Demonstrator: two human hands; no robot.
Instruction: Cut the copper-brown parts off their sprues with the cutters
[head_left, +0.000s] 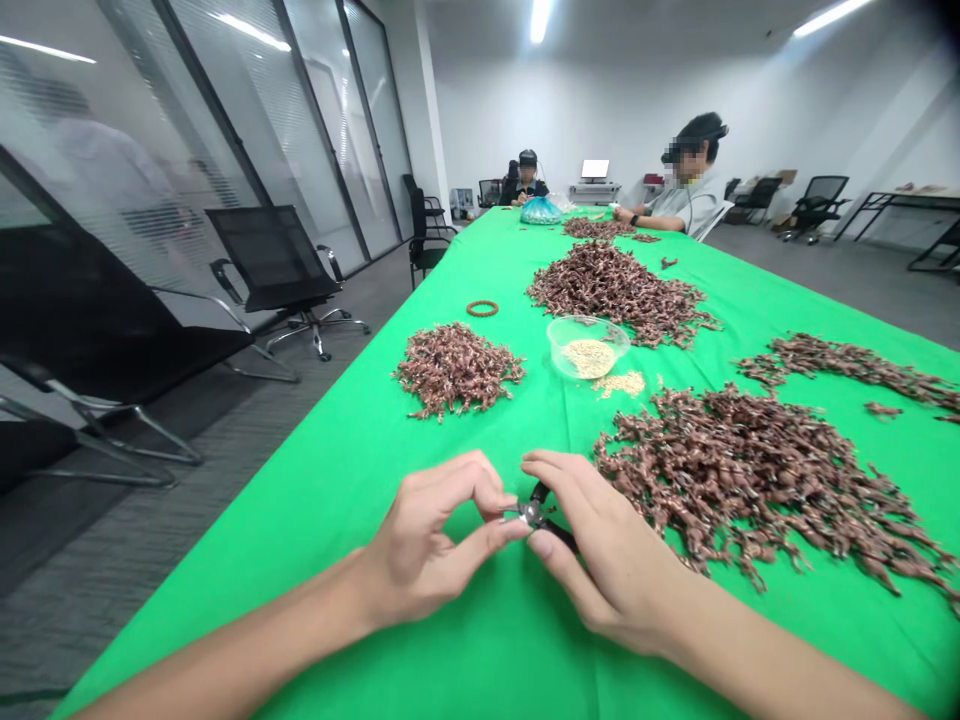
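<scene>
My right hand (607,545) is closed round the black handles of small cutting pliers (532,512), whose metal jaws point left. Thumb and fingertips of my left hand (442,535) pinch together right at the jaws. A small piece seems to be between those fingertips, but it is too hidden to make out. Close by on the right lies a big heap of small brown moulded figures (757,470). A smaller heap of brown figures (457,368) sits ahead on the left.
A clear plastic bowl (555,350) holds pale bits, with a spilled pile (621,384) beside it. Another brown heap (611,285) and a brown ring (482,309) lie on the green cloth (352,440). Two people sit farther along the table near a blue bag (541,210).
</scene>
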